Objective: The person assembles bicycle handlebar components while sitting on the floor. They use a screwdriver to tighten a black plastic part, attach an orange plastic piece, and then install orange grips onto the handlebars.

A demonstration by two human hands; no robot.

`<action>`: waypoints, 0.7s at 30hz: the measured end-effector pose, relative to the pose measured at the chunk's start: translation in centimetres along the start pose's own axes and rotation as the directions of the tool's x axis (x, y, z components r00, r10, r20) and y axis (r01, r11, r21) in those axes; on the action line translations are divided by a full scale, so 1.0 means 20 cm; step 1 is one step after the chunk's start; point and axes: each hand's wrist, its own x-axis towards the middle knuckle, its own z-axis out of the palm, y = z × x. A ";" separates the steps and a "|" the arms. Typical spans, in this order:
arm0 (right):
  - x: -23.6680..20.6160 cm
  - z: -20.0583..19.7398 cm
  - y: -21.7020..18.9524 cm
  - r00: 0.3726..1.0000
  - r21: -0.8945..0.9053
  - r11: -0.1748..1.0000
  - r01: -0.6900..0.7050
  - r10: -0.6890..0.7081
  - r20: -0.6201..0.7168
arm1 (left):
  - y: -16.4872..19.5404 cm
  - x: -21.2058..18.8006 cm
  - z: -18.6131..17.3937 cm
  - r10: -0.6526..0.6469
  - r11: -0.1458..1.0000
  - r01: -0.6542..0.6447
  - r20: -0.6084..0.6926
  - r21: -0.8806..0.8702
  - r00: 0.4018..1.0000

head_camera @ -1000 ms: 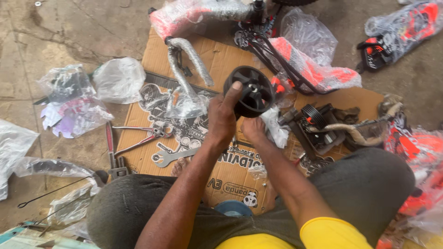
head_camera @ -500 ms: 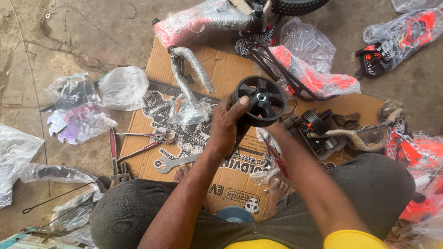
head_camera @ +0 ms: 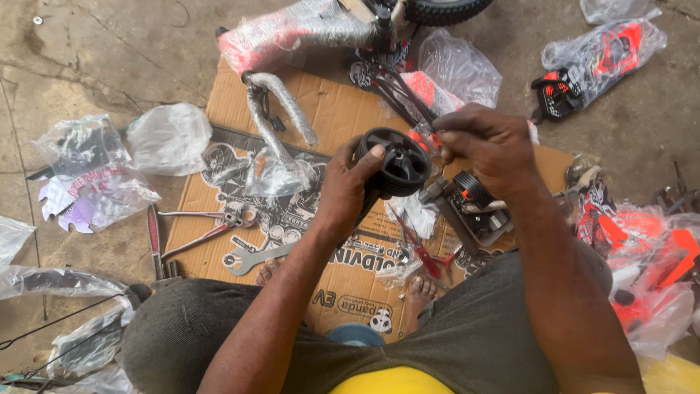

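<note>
My left hand [head_camera: 348,188] grips a small black plastic wheel [head_camera: 397,162] by its rim, held above a flattened cardboard sheet [head_camera: 328,109]. My right hand [head_camera: 487,146] is just right of the wheel, its fingers pinched together near the hub; whatever it pinches is too small to make out. Below the wheel lie a second black wheel on a bracket [head_camera: 472,197] and red-handled pliers [head_camera: 426,255]. My bare feet rest on the cardboard's near edge.
A flat spanner [head_camera: 255,257] and red-handled pliers [head_camera: 197,219] lie on the cardboard's left part. A wrapped bicycle frame [head_camera: 292,33] lies at the back. Plastic bags [head_camera: 168,137] sit left on the concrete; wrapped red parts [head_camera: 642,255] are at the right.
My right hand has come up from below the wheel to its right side at hub height. The left hand has lifted the wheel slightly and turned its face more toward me.
</note>
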 end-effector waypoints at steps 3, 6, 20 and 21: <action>0.02 0.06 0.01 0.989 -0.148 0.983 0.107 -0.091 0.113 | -0.01 0.02 0.02 -0.023 0.999 0.023 0.013 0.027 1.000; 0.06 0.08 0.02 0.948 -0.216 0.940 0.263 -0.211 0.237 | -0.02 0.03 0.02 -0.023 0.996 0.019 0.042 0.082 0.999; 0.11 0.10 -0.03 0.884 -0.351 0.867 0.353 -0.186 0.428 | -0.03 0.06 0.01 -0.080 0.987 0.075 0.031 0.144 0.996; 0.11 0.10 -0.03 0.881 -0.355 0.865 0.354 -0.182 0.436 | -0.03 0.06 0.01 -0.086 0.987 0.082 0.027 0.138 0.996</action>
